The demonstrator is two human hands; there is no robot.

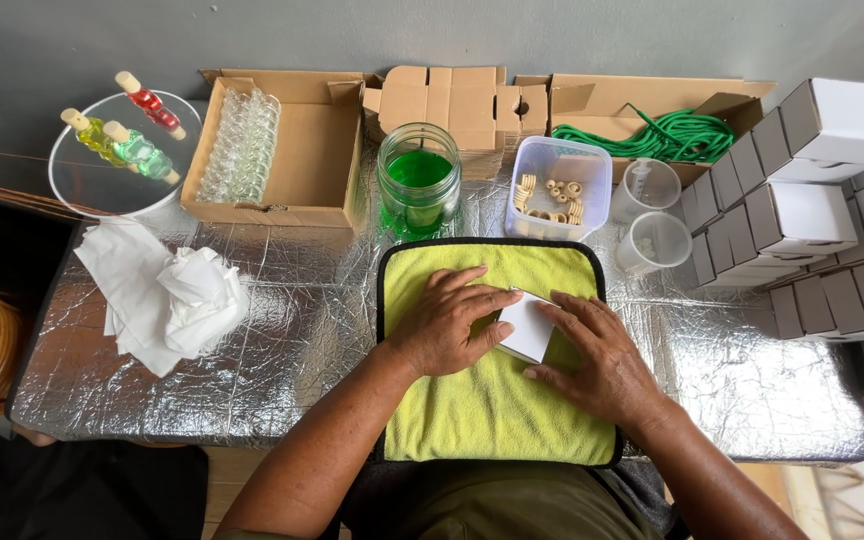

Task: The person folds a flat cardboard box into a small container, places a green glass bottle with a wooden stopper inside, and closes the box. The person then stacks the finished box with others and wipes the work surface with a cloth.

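Step, by look: folding small white box (pixel 529 327) on yellow cloth (pixel 492 400), table centre. Left hand (pixel 449 325) flat, pinning box from 9 o'clock; right hand (pixel 600 355) spread, pressing from 3. Next likely needs flaps squared, tucked. Finished boxes (pixel 802 215) stacked at 2 o'clock.

Before us we see a glass jar of green liquid (pixel 418 185), a clear plastic tub of wooden rings (pixel 555 188), crumpled white tissue (pixel 170 295) and stacked white cardboard boxes (pixel 802 190) on the foil-covered desk (pixel 282 360).
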